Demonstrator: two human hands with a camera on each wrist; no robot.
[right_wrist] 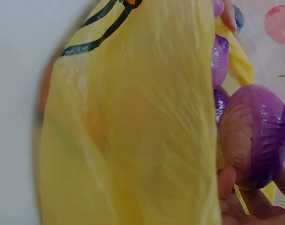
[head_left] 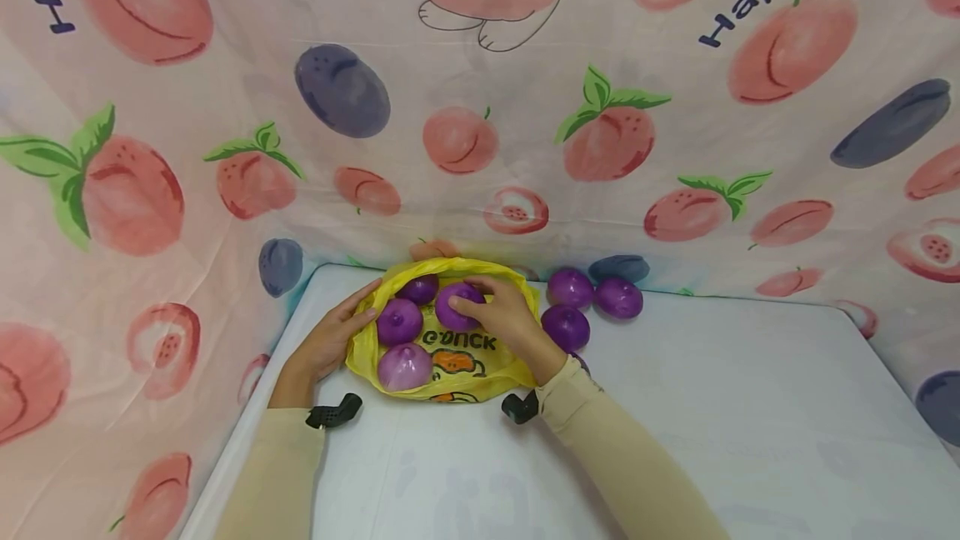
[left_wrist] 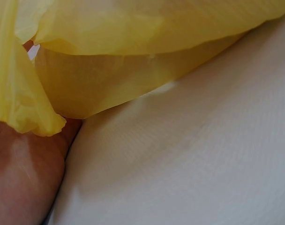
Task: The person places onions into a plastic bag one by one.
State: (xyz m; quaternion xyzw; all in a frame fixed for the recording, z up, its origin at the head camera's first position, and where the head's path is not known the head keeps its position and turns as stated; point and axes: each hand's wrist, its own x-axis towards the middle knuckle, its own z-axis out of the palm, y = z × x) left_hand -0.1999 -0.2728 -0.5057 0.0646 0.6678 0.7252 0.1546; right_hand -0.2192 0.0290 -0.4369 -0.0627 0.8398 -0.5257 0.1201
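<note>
A yellow plastic bag (head_left: 517, 373) with a printed duck lies on the white table, its mouth spread wide. My left hand (head_left: 330, 340) holds the bag's left rim, thumb over the edge; the left wrist view shows a fold of yellow plastic (left_wrist: 25, 93) across the palm. Inside the bag's mouth, my right hand (head_left: 510, 319) grips a glossy purple onion (head_left: 456, 307) between thumb and fingers. In the right wrist view this onion (right_wrist: 257, 136) shows beside the bag's edge. Left of it in the bag sit a dark onion (head_left: 417, 288), a purple onion (head_left: 399, 322) and a paler onion (head_left: 405, 367).
Right of the bag stand more onions: one at the back (head_left: 570, 287), one further right (head_left: 618, 298) and one nearer (head_left: 566, 328). Another is mostly hidden by my right wrist. A fruit-printed cloth (head_left: 465, 90) rises behind the white table (head_left: 720, 407).
</note>
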